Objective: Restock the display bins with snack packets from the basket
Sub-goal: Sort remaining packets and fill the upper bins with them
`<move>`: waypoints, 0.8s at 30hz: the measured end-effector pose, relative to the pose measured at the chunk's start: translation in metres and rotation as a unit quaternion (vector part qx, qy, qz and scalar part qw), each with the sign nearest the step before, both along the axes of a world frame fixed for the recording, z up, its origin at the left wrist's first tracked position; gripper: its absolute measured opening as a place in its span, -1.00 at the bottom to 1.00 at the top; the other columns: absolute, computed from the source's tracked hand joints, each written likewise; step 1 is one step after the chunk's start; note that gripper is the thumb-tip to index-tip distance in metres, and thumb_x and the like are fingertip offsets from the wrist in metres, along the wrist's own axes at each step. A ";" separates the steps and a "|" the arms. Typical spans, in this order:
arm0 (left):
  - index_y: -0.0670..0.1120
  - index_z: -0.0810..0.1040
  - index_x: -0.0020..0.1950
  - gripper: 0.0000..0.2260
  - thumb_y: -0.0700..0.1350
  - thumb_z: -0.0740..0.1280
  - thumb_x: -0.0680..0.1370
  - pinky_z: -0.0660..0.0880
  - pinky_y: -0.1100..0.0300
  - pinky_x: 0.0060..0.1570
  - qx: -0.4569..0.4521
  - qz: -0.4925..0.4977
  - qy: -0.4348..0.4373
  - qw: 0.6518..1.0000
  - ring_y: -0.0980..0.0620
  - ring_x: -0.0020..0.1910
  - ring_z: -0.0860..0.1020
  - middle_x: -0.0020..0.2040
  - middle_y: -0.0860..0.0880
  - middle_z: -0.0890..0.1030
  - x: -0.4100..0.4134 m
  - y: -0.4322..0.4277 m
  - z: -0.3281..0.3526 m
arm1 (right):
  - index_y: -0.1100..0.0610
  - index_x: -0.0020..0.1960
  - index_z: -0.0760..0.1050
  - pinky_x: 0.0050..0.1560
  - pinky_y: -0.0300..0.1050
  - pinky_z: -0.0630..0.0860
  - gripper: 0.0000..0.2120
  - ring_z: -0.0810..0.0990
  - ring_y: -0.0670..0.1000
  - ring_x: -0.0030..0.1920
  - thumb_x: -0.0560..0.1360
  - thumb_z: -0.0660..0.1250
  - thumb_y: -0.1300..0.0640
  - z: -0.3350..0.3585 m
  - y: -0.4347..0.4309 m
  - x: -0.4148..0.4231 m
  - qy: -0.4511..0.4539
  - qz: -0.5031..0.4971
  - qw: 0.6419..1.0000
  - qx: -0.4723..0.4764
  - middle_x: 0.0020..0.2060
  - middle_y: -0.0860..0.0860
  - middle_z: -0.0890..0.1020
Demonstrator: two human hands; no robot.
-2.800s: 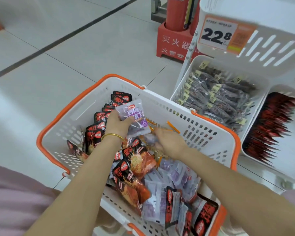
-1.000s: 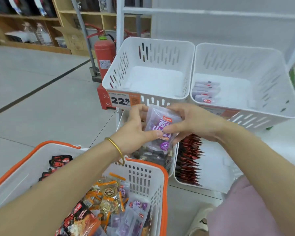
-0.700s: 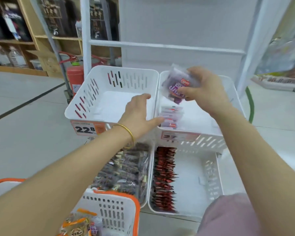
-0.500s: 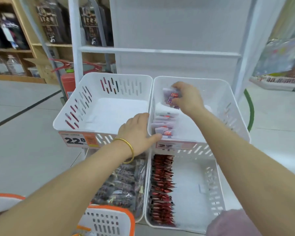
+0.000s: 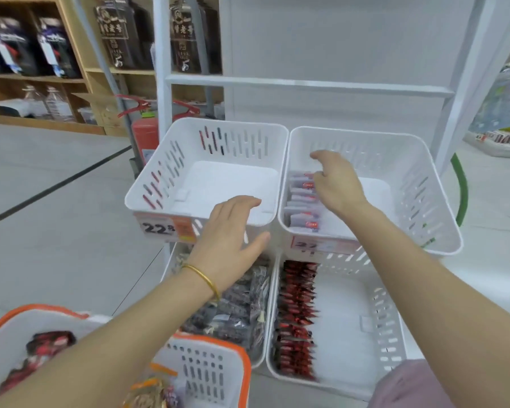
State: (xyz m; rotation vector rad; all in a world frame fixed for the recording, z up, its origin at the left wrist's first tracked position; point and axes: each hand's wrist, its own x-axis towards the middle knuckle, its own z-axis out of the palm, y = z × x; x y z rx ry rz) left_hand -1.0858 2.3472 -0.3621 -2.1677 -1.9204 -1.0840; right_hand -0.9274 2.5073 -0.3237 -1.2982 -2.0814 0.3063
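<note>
Shop aisle: my right hand (image 5: 336, 185) hangs loose and empty in the upper right bin (image 5: 424, 198), purple snack packets (image 5: 302, 198) rowed just left of it. My left hand (image 5: 233, 234) hovers open before the bare neighbouring bin (image 5: 227, 184); the basket (image 5: 206, 375) below holds more, so restocking looks far from done.

The upper left bin (image 5: 165, 172) is left open from above, its floor bare. In the upper right bin (image 5: 418, 187) the left side is taken up by a row of packets (image 5: 302, 201); the right side is left free. The far part of the lower right bin (image 5: 389, 328) is overhung by the upper one.
</note>
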 end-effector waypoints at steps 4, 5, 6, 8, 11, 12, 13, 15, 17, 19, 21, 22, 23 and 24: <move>-0.05 0.42 0.30 -0.69 -0.04 0.25 0.56 0.24 0.29 0.19 -0.081 0.024 -0.045 0.995 0.06 0.26 0.33 0.23 0.01 0.45 -0.038 -0.066 -0.024 | 0.21 0.25 0.45 0.24 -0.05 0.33 -0.51 0.44 0.11 0.22 0.35 0.09 0.38 -0.005 -0.094 -0.037 0.115 0.085 0.987 0.073 0.20 0.14 0.50; -0.05 0.45 0.27 -0.73 -0.09 0.26 0.57 0.28 0.26 0.18 -0.120 0.033 -0.053 0.991 0.06 0.25 0.35 0.21 0.02 0.47 -0.051 -0.085 -0.034 | 0.21 0.22 0.47 0.19 -0.08 0.37 -0.52 0.47 0.07 0.16 0.34 0.09 0.37 -0.016 -0.119 -0.051 0.137 0.122 0.982 0.049 0.15 0.11 0.52; -0.05 0.47 0.24 -0.75 -0.12 0.26 0.57 0.30 0.25 0.18 -0.157 0.045 -0.054 0.985 0.06 0.25 0.36 0.21 0.01 0.48 -0.064 -0.103 -0.045 | 0.19 0.19 0.49 0.14 -0.12 0.38 -0.55 0.48 0.03 0.10 0.35 0.10 0.39 -0.031 -0.144 -0.066 0.145 0.157 0.977 0.012 0.09 0.07 0.53; -0.08 0.51 0.20 -0.78 -0.17 0.28 0.55 0.29 0.25 0.20 -0.226 0.076 -0.049 0.970 0.04 0.24 0.39 0.21 -0.02 0.49 -0.092 -0.141 -0.067 | 0.18 0.16 0.51 0.10 -0.21 0.37 -0.57 0.47 -0.05 0.05 0.39 0.12 0.44 -0.070 -0.187 -0.096 0.117 0.215 0.966 -0.083 0.02 -0.01 0.49; -0.13 0.55 0.17 -0.78 -0.19 0.32 0.53 0.30 0.22 0.21 -0.293 0.130 -0.046 0.946 0.01 0.20 0.43 0.17 -0.04 0.52 -0.130 -0.191 -0.096 | 0.24 0.16 0.53 0.14 -0.27 0.37 -0.62 0.45 -0.06 0.02 0.44 0.13 0.49 -0.139 -0.229 -0.131 0.013 0.278 0.933 -0.229 0.02 0.03 0.51; -0.13 0.56 0.15 -0.79 -0.19 0.33 0.52 0.30 0.25 0.16 -0.304 0.147 -0.044 0.940 0.01 0.18 0.46 0.15 -0.05 0.55 -0.140 -0.204 -0.104 | 0.26 0.15 0.52 0.14 -0.24 0.38 -0.64 0.47 -0.02 0.04 0.45 0.14 0.49 -0.161 -0.237 -0.139 -0.010 0.286 0.919 -0.270 0.04 0.09 0.55; -0.13 0.58 0.12 -0.81 -0.18 0.33 0.52 0.31 0.28 0.11 -0.310 0.161 -0.040 0.936 -0.01 0.16 0.49 0.12 -0.05 0.57 -0.149 -0.213 -0.111 | 0.28 0.15 0.52 0.12 -0.23 0.39 -0.65 0.50 0.04 0.08 0.46 0.15 0.49 -0.180 -0.243 -0.145 -0.028 0.282 0.909 -0.306 0.08 0.13 0.57; -0.12 0.60 0.09 -0.83 -0.19 0.32 0.52 0.32 0.28 0.10 -0.318 0.171 -0.043 0.932 -0.03 0.14 0.51 0.10 -0.06 0.60 -0.157 -0.225 -0.122 | 0.26 0.15 0.51 0.06 -0.19 0.39 -0.71 0.51 0.10 0.15 0.49 0.18 0.43 -0.214 -0.251 -0.152 -0.066 0.256 0.898 -0.352 0.10 0.15 0.57; -0.13 0.57 0.13 -0.81 -0.17 0.30 0.53 0.33 0.23 0.15 -0.322 0.171 -0.056 0.929 -0.02 0.16 0.48 0.13 -0.05 0.55 -0.159 -0.231 -0.131 | 0.23 0.20 0.46 0.03 -0.10 0.43 -0.71 0.52 0.13 0.14 0.51 0.19 0.37 -0.244 -0.257 -0.156 -0.106 0.210 0.891 -0.388 0.11 0.14 0.54; -0.14 0.55 0.16 -0.79 -0.16 0.29 0.54 0.31 0.21 0.20 -0.326 0.171 -0.069 0.927 -0.01 0.19 0.44 0.15 -0.05 0.52 -0.157 -0.234 -0.138 | 0.18 0.24 0.41 0.00 -0.05 0.47 -0.71 0.52 0.12 0.11 0.53 0.23 0.30 -0.266 -0.263 -0.159 -0.118 0.155 0.889 -0.414 0.13 0.11 0.50; -0.11 0.55 0.13 -0.82 -0.14 0.30 0.54 0.29 0.19 0.21 -0.327 0.165 -0.074 0.927 -0.03 0.19 0.43 0.14 -0.06 0.53 -0.156 -0.237 -0.147 | 0.16 0.19 0.41 -0.02 -0.07 0.45 -0.74 0.51 0.10 0.09 0.52 0.32 0.17 -0.284 -0.268 -0.164 -0.123 0.126 0.894 -0.413 0.10 0.09 0.52; -0.10 0.55 0.14 -0.82 -0.13 0.30 0.55 0.29 0.18 0.21 -0.330 0.164 -0.076 0.927 -0.04 0.19 0.43 0.14 -0.06 0.53 -0.156 -0.238 -0.150 | 0.14 0.10 0.43 -0.05 -0.08 0.43 -0.77 0.52 0.08 0.05 0.50 0.36 0.09 -0.293 -0.271 -0.168 -0.130 0.119 0.892 -0.416 0.02 0.06 0.53; -0.09 0.55 0.15 -0.81 -0.13 0.29 0.55 0.28 0.17 0.22 -0.332 0.166 -0.079 0.925 -0.04 0.20 0.41 0.15 -0.06 0.52 -0.156 -0.239 -0.152 | 0.12 -0.03 0.43 -0.10 -0.08 0.41 -0.76 0.53 0.07 -0.02 0.48 0.38 -0.01 -0.300 -0.275 -0.172 -0.144 0.114 0.885 -0.427 -0.10 0.03 0.53; -0.09 0.54 0.16 -0.80 -0.13 0.28 0.55 0.27 0.17 0.23 -0.334 0.168 -0.084 0.924 -0.03 0.22 0.40 0.17 -0.06 0.51 -0.157 -0.239 -0.153 | 0.10 -0.16 0.41 -0.15 -0.08 0.40 -0.70 0.53 0.06 -0.10 0.45 0.38 -0.12 -0.307 -0.280 -0.176 -0.163 0.112 0.877 -0.437 -0.21 0.00 0.51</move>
